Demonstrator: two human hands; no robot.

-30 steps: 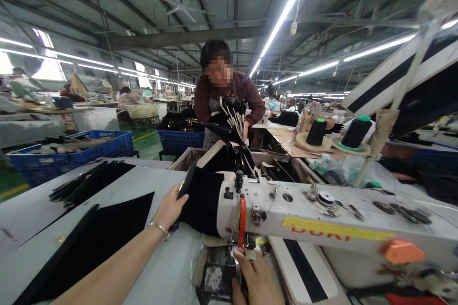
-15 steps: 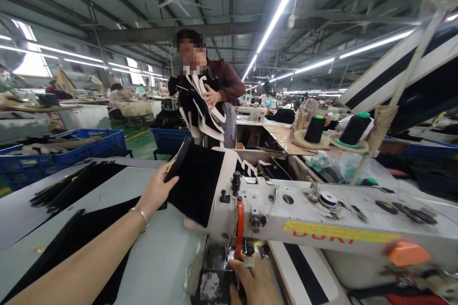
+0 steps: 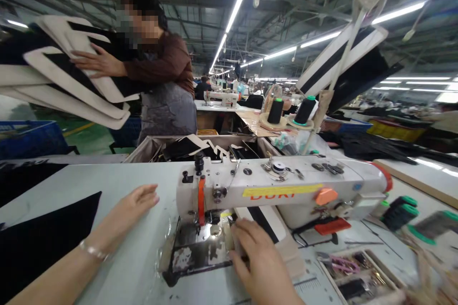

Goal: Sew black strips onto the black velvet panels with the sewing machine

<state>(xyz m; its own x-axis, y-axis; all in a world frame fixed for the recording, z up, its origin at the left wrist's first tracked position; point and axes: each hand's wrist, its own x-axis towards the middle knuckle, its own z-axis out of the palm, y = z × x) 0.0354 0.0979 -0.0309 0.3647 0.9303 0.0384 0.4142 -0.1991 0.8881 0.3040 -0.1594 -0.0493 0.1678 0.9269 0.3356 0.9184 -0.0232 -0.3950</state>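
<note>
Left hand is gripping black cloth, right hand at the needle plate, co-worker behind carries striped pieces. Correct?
Not quite. The head view shows the left hand open and empty above the table. Right hand is at the needle plate; the co-worker carries striped pieces.
</note>
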